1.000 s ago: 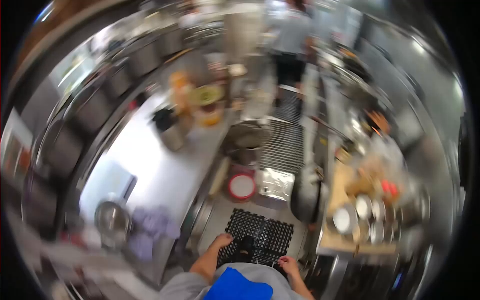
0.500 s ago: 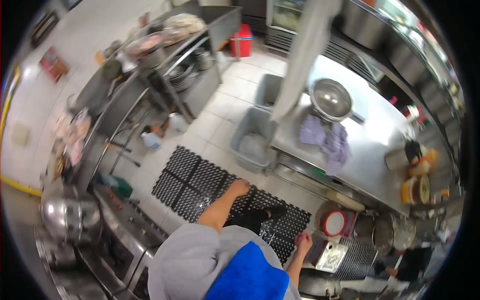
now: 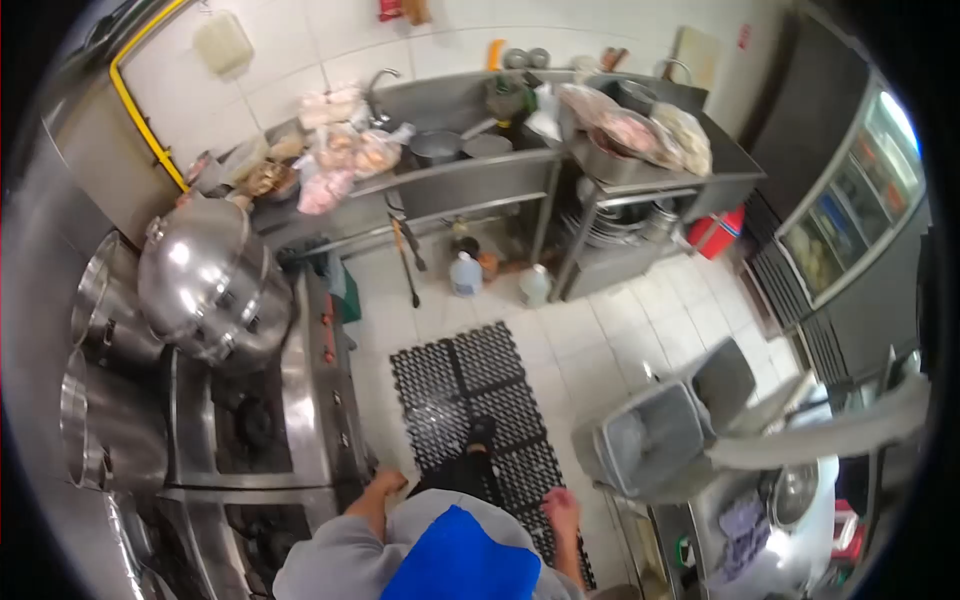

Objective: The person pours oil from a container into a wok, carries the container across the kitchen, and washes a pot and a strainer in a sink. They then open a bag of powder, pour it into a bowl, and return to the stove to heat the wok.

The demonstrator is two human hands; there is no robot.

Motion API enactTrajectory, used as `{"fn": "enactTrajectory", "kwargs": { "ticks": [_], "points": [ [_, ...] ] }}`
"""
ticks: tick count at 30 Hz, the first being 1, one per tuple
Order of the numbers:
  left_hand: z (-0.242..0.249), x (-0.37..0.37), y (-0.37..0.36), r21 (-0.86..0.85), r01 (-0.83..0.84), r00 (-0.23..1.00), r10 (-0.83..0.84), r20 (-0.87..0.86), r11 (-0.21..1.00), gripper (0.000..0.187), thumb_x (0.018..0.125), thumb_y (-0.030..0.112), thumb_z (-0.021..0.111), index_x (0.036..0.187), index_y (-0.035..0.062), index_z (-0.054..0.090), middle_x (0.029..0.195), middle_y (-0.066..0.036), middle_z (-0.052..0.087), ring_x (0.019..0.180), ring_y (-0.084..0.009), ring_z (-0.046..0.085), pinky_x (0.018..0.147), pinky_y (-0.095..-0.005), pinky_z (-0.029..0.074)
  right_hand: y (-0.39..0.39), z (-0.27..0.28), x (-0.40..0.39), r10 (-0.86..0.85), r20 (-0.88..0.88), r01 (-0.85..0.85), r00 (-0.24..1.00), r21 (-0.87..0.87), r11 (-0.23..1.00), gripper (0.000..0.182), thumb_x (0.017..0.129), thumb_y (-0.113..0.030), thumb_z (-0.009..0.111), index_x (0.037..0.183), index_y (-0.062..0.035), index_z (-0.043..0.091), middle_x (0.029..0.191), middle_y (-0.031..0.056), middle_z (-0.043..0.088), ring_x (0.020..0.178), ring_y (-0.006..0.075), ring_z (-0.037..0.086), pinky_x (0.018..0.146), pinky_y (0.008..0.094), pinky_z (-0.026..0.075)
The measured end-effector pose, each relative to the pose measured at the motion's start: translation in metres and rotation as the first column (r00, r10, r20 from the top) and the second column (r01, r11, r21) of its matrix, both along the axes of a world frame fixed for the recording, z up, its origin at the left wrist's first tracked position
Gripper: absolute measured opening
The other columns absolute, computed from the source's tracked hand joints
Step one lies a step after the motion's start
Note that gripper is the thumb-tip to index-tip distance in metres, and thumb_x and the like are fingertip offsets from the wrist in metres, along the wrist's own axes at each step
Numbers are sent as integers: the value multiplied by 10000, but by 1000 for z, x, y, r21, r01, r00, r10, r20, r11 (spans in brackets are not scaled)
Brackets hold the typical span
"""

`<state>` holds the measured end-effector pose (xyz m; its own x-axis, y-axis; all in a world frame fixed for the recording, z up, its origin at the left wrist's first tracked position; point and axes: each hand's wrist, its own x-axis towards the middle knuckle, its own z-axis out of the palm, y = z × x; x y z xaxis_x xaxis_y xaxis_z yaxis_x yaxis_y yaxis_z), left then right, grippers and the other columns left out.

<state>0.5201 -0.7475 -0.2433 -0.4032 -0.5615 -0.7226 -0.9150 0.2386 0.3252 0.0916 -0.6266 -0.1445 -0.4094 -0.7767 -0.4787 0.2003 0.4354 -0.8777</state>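
Observation:
Beside the front of the stove (image 3: 305, 440), my left hand (image 3: 388, 483) hangs low with its fingers curled in and nothing showing in them. My right hand (image 3: 561, 507) is at my right side, above the edge of the black perforated floor mat (image 3: 500, 415). Its fingers are curled too, slightly smeared, and no object shows in them. A bright blue cloth (image 3: 465, 560) lies over the front of my grey top (image 3: 340, 555). Grey plastic bins (image 3: 645, 440) stand on the floor to the right of my right hand.
A large steel pot (image 3: 215, 275) sits on the stove. Ahead, a steel sink unit (image 3: 450, 205) carries bagged pinkish food (image 3: 345, 165) and pans; plastic jugs (image 3: 465, 275) stand below. At right are a glass-door fridge (image 3: 850, 205) and a steel counter with a purple cloth (image 3: 742, 535) and bowl (image 3: 797, 492).
My view has turned left, from the counter toward the sink and stove. My left hand has dropped from its forward reach to my side. Counter and bins now appear at lower right.

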Motion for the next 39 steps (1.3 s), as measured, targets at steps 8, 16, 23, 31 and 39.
{"fn": "enactTrajectory", "kwargs": {
  "ticks": [8, 16, 23, 31, 39],
  "points": [
    [69, -21, -171, 27, -679, 717, 670, -190, 734, 370, 804, 387, 529, 911, 53, 649, 898, -156, 643, 853, -323, 606, 776, -408, 465, -322, 86, -27, 264, -243, -311, 934, -185, 932, 227, 869, -172, 554, 1044, -27, 554, 823, 55, 619, 665, 115, 591, 567, 222, 460],
    [163, -87, -324, 211, -851, 237, 710, -663, 482, 293, 843, 249, 581, 1064, 59, 606, 941, -96, 654, 839, -163, 619, 750, -281, 479, -561, 120, 12, 405, -188, -433, 895, -148, 889, 222, 858, -110, 532, 1067, -33, 545, 828, 74, 626, 663, 126, 601, 567, 235, 477],
    [195, -108, -441, 318, -869, 64, 724, -687, 379, 270, 868, 201, 584, 1063, 15, 578, 913, -56, 636, 806, -115, 592, 728, -233, 466, -866, 140, 78, 316, -326, -443, 891, -472, 762, 254, 840, -174, 548, 1003, 18, 585, 780, 102, 641, 671, 174, 618, 610, 285, 486],
    [290, -154, -609, 241, -934, -4, 669, -744, 263, 216, 884, 130, 557, 1058, 2, 561, 922, -44, 607, 824, -110, 572, 745, -229, 449, -1056, 48, 151, 367, -541, -406, 757, 51, 912, 656, 718, -266, 658, 1235, 59, 420, 1071, 305, 548, 1016, 399, 545, 858, 397, 454],
    [277, -181, -737, -223, -950, 307, 536, -786, 217, 162, 859, 137, 575, 974, 28, 604, 660, -70, 597, 582, -103, 564, 557, -261, 457, -1108, 58, 63, 441, 317, -407, 840, -170, 897, 338, 861, -102, 467, 1188, -15, 478, 1051, 139, 609, 861, 240, 624, 663, 324, 532]
  ]
}}
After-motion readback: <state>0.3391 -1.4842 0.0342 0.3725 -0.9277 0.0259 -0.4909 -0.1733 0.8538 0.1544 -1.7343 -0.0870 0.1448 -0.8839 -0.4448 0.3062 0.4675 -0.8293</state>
